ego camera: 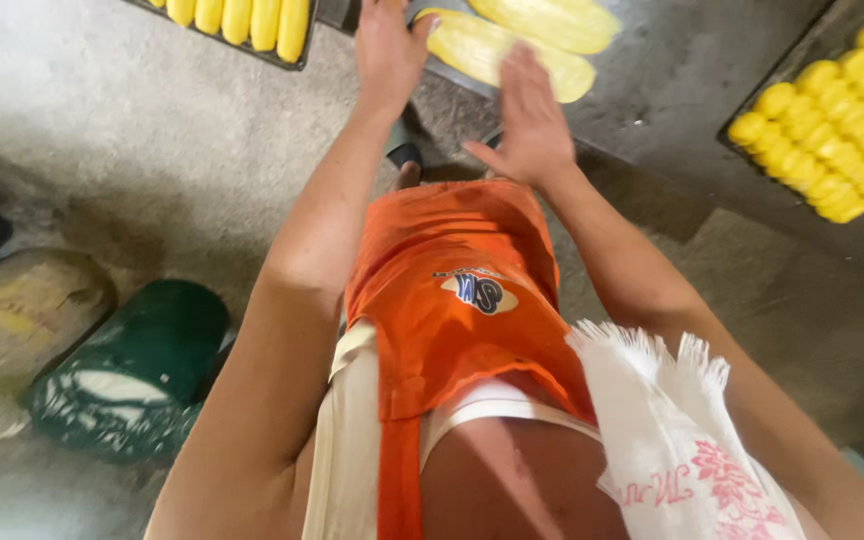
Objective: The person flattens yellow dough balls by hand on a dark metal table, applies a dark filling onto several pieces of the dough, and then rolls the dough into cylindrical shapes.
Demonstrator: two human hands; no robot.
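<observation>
Two flat, elongated yellow dough sheets lie on a dark metal table [692,70] at the top of the view. My left hand [387,50] rests with spread fingers at the near end of the closer sheet [497,50]. My right hand [532,115] lies flat and open, palm down, on the same sheet's lower edge. Neither hand grips anything. The second sheet [552,20] lies just beyond, untouched. I wear an orange apron [457,300].
A dark tray of yellow dough rolls [837,130] sits at the right on the table. Another tray of yellow rolls [242,20] is at the top left. A green bucket [132,370] and a sack [22,310] stand on the concrete floor at the left. A white towel [682,440] hangs at my right side.
</observation>
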